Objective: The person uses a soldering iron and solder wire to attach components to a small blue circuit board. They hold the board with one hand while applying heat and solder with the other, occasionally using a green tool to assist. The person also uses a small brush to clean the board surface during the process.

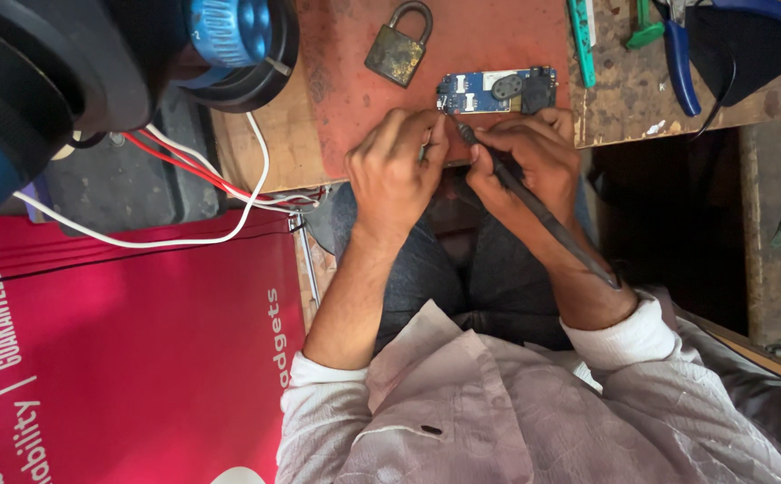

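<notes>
Head view, looking down at a bench edge. Small blue circuit board (496,91) lies flat on a reddish mat (354,72), at 12 o'clock from both hands and just beyond the fingertips.

Right hand (529,161): closed in a pen-style pinch on a long dark pointed tool (534,208), shaft running back toward 4 o'clock over the wrist, tip aimed at about 10 o'clock toward the board's near left corner. Tip contact with the board: cannot tell.

Left hand (395,175): fingers curled narrow, tips pressed together beside the tool tip at the mat's edge. Whether it pinches something small, cannot tell.

Judgement on handling: board looks light, stiff, thin and fragile, with small raised parts on top; best held by its bare long edges, never by the parts.

Surroundings: brass padlock (397,49) at 11 o'clock from the board; blue-handled pliers (681,63) at 2 o'clock, well apart; red and white wires (211,179) at 9 o'clock of the left hand.
</notes>
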